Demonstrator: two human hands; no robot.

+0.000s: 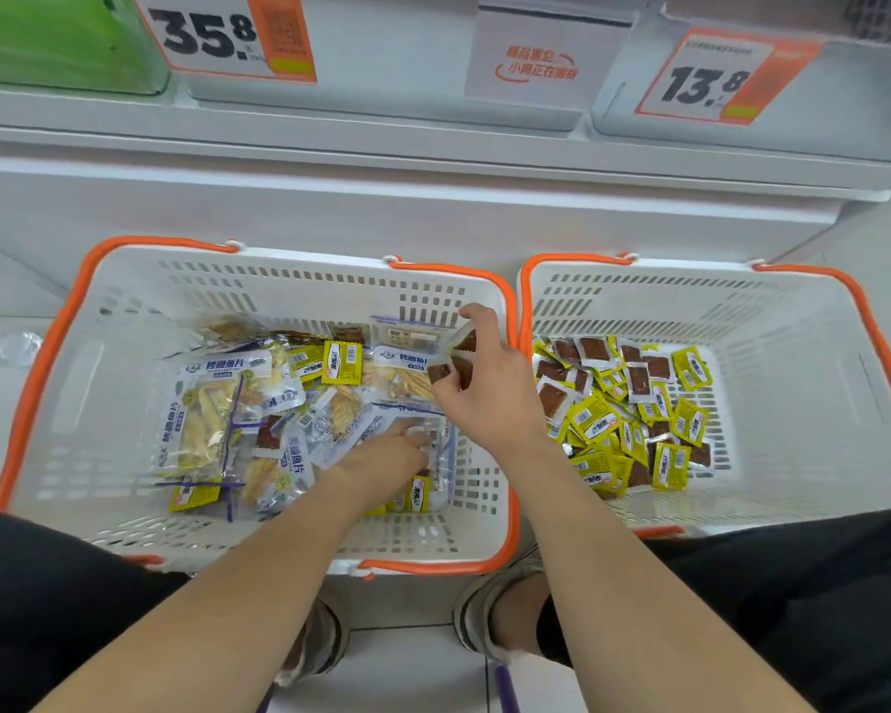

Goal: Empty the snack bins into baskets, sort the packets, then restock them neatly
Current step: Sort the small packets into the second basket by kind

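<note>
Your right hand (484, 398) pinches brown packets (439, 373) in a narrow grip over the mixed left basket (99, 352), apparently bound for the sorted right basket (793, 403), while your left hand (389, 458) lies among packets below, its grip impossible to tell.

The left basket (299, 290) holds mixed packets (212, 403), the right basket (772, 321) only small yellow packets (595, 419)

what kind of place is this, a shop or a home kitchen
Most likely a shop's snack aisle: a 35.8 price tag and a 13.8 price tag hang above, and the left shopping basket and right shopping basket hold loose snack packets.
</note>
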